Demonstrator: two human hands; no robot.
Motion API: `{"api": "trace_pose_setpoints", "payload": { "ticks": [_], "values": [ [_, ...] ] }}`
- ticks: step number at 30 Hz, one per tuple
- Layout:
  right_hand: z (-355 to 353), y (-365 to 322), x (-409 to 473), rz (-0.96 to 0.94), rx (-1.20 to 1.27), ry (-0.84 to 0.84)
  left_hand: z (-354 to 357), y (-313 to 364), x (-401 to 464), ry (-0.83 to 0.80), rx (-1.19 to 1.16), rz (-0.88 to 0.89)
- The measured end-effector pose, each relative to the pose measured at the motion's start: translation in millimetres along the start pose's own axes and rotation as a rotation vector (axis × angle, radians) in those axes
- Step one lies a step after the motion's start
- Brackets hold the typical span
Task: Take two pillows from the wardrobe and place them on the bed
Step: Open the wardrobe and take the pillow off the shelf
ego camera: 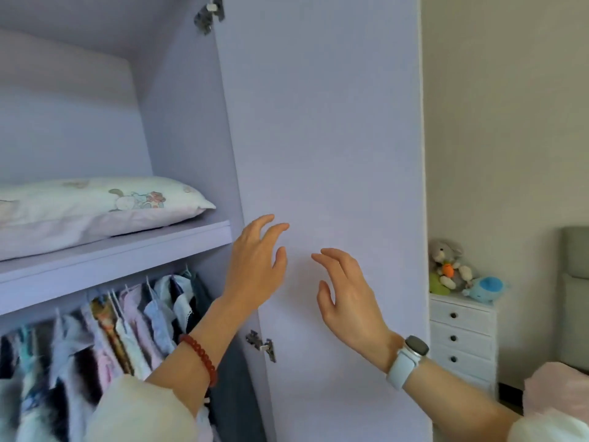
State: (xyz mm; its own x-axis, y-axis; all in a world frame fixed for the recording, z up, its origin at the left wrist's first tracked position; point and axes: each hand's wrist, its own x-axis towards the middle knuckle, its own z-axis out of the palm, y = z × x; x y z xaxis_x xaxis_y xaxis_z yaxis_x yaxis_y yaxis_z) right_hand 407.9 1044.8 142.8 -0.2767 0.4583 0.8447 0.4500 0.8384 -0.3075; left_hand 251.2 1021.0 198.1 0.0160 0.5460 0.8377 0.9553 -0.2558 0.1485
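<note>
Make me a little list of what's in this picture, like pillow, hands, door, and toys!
pillow: one cartoon-print pillow lying on the wardrobe shelf
left hand: open, empty, raised near the shelf edge
right hand: open, empty, in front of the wardrobe door
door: swung open
clothes: hanging below the shelf
toys: plush toys on a white drawer chest

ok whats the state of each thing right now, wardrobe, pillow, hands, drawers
wardrobe door: swung open
pillow: lying flat on the shelf, untouched
hanging clothes: on the rail below the shelf
left hand: empty, fingers spread, raised near the shelf edge
right hand: empty, fingers spread, in front of the door
white drawer unit: drawers closed, soft toys on top
</note>
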Motion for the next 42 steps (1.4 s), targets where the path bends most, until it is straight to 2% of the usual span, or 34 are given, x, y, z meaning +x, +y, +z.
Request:
{"api": "trace_pose_setpoints", "payload": {
  "ticks": [4, 9, 13, 16, 20, 23, 26, 29, 31, 37, 42],
  "values": [
    [62.3, -29.4, 32.1, -0.115, 0.085, -0.127, -73.6, -65.3, -21.0, 0.070, 0.243, -0.076],
    [144.5, -93.5, 84.9, -0.265, 0.164, -0.219, -176.1, -154.5, -46.7, 0.028, 0.626, -0.306],
    [208.2, -144.8, 142.3, -0.361, 0.138, -0.192, -244.8, -226.6, -48.4, 0.029, 0.849, -0.461],
    [256.4, -176.6, 188.7, -0.435, 0.041, -0.164, -276.7, -279.7, -38.3, -0.054, 0.956, -0.550],
    [313.8, -212.1, 239.3, -0.490, -0.098, -0.231, -292.2, -336.8, -21.5, -0.173, 1.128, -0.572],
    [345.6, -228.3, 260.9, -0.460, -0.156, -0.234, -294.3, -357.5, -11.5, -0.077, 1.202, -0.458],
    [361.1, -231.8, 266.5, -0.478, -0.246, -0.154, -293.1, -363.4, -9.9, -0.052, 1.226, -0.297],
    [358.7, -229.8, 261.0, -0.550, -0.251, -0.147, -291.4, -355.4, -13.2, -0.080, 1.171, -0.297],
    [347.2, -228.0, 256.3, -0.574, -0.223, -0.124, -293.0, -340.3, -17.4, -0.033, 1.194, -0.283],
    [259.0, -221.2, 216.1, -0.655, -0.166, 0.036, -293.6, -253.0, -47.9, 0.146, 1.181, -0.238],
    [168.0, -208.2, 155.7, -0.632, -0.109, 0.062, -281.2, -158.7, -87.3, 0.314, 1.178, -0.234]
  ]
}}
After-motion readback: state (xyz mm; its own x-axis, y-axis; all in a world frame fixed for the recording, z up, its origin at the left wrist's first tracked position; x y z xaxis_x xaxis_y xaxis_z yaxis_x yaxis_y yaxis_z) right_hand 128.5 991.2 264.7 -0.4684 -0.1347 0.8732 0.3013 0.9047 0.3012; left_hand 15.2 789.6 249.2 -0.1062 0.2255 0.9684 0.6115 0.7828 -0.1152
